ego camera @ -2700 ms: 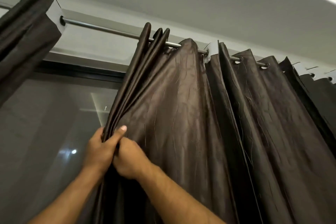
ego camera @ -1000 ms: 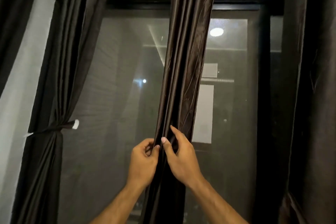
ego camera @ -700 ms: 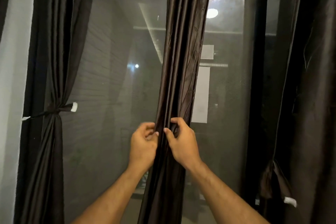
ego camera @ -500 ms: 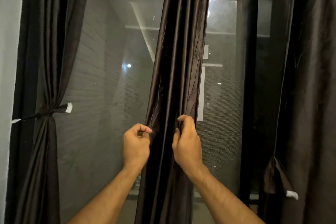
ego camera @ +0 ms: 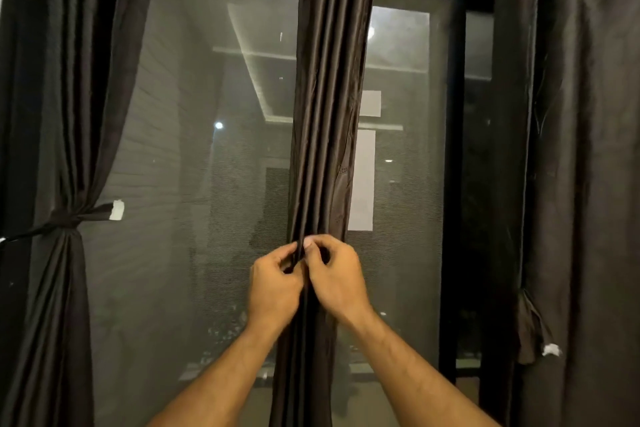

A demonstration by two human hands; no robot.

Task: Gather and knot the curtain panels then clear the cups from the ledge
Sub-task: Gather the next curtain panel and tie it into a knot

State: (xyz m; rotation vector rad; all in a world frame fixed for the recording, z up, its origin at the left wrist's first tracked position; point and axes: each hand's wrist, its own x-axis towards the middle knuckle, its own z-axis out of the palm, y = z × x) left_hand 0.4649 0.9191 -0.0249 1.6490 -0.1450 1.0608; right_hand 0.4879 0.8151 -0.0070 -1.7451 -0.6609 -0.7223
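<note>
Dark brown satin curtain panel (ego camera: 329, 121), gathered into a narrow pleated column, hanging down the middle of a tall black-framed window (ego camera: 453, 149) with night glass behind. Left hand (ego camera: 273, 288) and right hand (ego camera: 337, 282) now pressed together at the front of the column, both closed and pinching folds between thumb and fingertips. Half a second earlier, hands held apart at the two edges of the bundle; since then, drawn inward until knuckles nearly touch. Judged meaning: gathering about finished, panel squeezed tight enough for a knot or tie to start at this height.

To the left, a second dark panel (ego camera: 65, 184) already cinched with a thin tie (ego camera: 83, 217) ending in a white tab. To the right, a third dark curtain (ego camera: 585, 184) hanging loose along the frame, a small fold with a white tab (ego camera: 550, 349) near its lower edge.

Bare glass on both sides of the middle column, so ample room for elbows and for swinging the bundle sideways. Ledge faint at the window's foot; cups not discernible.
</note>
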